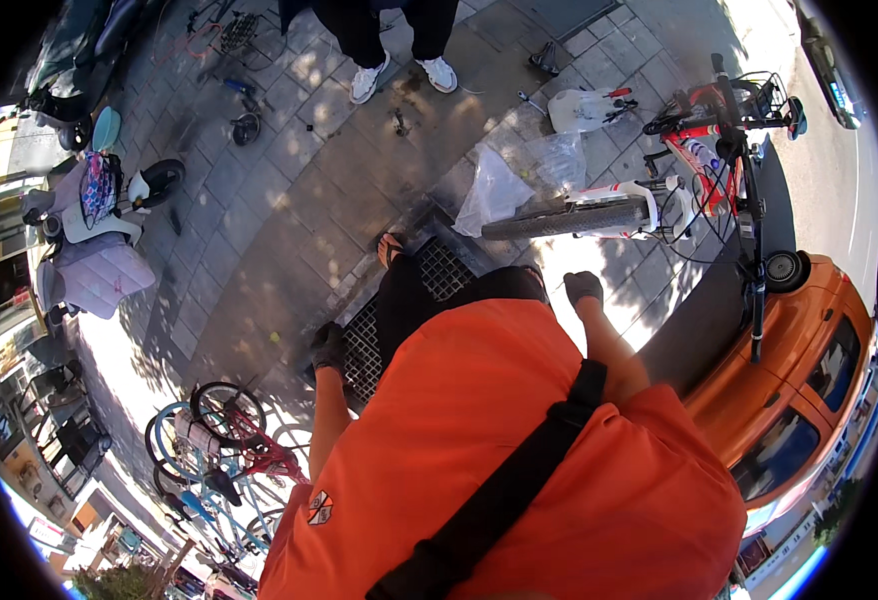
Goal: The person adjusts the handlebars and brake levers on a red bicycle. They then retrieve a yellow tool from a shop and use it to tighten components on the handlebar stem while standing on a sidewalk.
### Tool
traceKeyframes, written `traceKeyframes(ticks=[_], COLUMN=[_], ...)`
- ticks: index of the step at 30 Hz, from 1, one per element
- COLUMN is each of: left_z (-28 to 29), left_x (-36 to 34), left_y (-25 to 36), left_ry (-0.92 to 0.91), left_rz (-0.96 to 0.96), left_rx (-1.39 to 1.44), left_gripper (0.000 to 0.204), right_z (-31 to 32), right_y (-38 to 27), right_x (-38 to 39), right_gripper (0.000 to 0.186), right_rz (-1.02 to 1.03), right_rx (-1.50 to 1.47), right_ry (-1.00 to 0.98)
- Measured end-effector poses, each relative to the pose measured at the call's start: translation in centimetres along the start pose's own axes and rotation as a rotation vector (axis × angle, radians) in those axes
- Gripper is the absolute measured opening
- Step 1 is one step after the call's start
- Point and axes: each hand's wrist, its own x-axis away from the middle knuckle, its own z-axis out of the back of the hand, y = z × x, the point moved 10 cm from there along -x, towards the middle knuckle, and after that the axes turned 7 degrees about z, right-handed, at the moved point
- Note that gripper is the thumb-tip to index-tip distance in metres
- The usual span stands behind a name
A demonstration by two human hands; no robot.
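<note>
My left hand [328,345], in a dark glove, hangs low at my side above a metal drain grate [362,345]. Its fingers blend into the dark grate, so their pose is unclear. On the other side, my right hand [584,287], gloved too, is curled closed with nothing visible in it. It hangs over sunlit paving, apart from everything. Beyond it is a bicycle wheel [569,220] with a black tyre, part of a red and white bicycle [709,165]. Clear plastic sheeting [494,190] lies near that wheel.
Ahead stands another person in white shoes [369,78]. A white bag [579,110] and tools lie on the paving, with a pump-like blue item [238,86] farther left. A scooter [109,215] and parked bicycles [224,450] line the left; an orange car [784,400] is at right.
</note>
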Motion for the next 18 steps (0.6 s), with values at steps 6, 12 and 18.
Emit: traceKeyframes(ticks=[6,12,18], left_z=[8.6,-1.0,-24.6], left_x=[-11.8,-20.5,-15.4], left_y=[18.5,25.0,32.1], left_ry=[-0.013,-0.146,-0.409], left_rz=[-0.181,-0.126,-0.301], left_rx=[-0.173,-0.465,-0.634], left_gripper=[0.030,0.029,0.034], right_z=[-4.1,-5.7,-11.0], right_y=[-10.2,-7.2,-4.2], right_x=[5.8,7.1,7.8], right_gripper=[0.047,0.046,0.049], right_rz=[-0.054,-0.209,-0.478], right_rx=[-0.098,-0.268,-0.411], right_ry=[-0.195,-0.069,-0.089])
